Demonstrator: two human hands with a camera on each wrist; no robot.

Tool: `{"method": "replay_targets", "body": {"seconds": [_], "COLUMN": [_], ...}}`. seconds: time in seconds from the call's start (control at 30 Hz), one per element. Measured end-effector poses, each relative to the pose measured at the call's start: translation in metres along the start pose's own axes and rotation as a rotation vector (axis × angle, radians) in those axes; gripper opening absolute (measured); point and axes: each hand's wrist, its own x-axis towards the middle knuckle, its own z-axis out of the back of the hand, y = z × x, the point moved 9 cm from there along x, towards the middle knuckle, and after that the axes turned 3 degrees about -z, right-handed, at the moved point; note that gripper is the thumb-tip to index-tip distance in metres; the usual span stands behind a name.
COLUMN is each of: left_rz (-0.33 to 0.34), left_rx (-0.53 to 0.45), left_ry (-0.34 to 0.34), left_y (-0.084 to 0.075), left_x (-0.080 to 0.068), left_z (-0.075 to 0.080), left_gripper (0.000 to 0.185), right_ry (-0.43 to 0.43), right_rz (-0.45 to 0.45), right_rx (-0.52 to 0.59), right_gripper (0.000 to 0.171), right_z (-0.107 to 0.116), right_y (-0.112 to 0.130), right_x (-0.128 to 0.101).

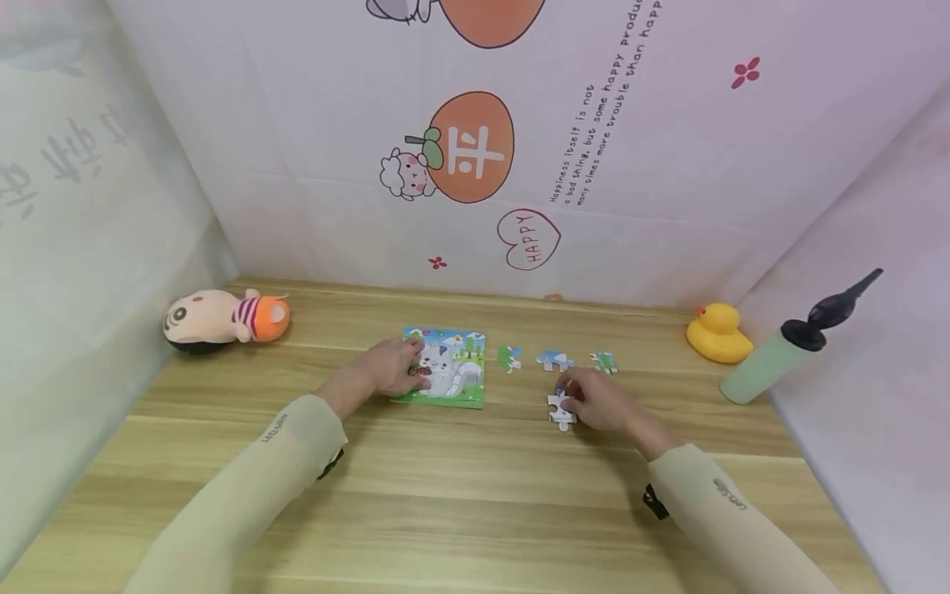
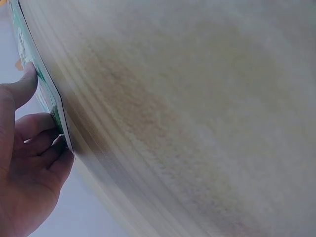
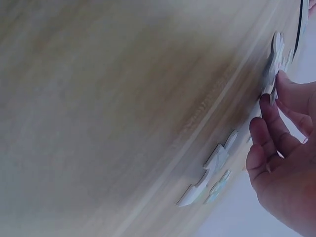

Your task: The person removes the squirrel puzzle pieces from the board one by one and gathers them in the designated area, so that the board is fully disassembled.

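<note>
Puzzle board (image 1: pixel 449 371), partly covered, is gripped by the left hand (image 1: pixel 393 367); the right hand (image 1: pixel 599 399) pinches a partly hidden piece (image 1: pixel 560 412).

Bright, even light fills the head view, leaving only soft shadows on the wooden table (image 1: pixel 445 511) beside the sleeves (image 1: pixel 245 487). The back wall (image 1: pixel 312 165) looks pale yet legible, while the lettering (image 1: pixel 74 155) on the left is washed out. Both wrist views are dimmer: the table's grain smears out of focus, its edge bows, and the left hand (image 2: pixel 32 170) and right hand (image 3: pixel 291 175) are partly shaded.
</note>
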Motion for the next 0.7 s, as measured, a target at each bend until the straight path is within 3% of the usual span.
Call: {"method": "replay_targets", "body": {"seconds": [0.43, 0.7], "left_rz": [-0.017, -0.021], "left_rx": [0.024, 0.033], "left_ry": [0.003, -0.011], "left_y": [-0.002, -0.001], "left_x": [-0.001, 0.0], "left_z": [0.001, 0.002], "left_gripper": [0.072, 0.072], "right_ry": [-0.038, -0.063], "right_rz": [0.02, 0.024], "right_rx": [-0.249, -0.246], "right_gripper": [0.012, 0.015], "right_z": [0.003, 0.0], "right_y": [0.018, 0.019], "right_x": [-0.002, -0.004]}}
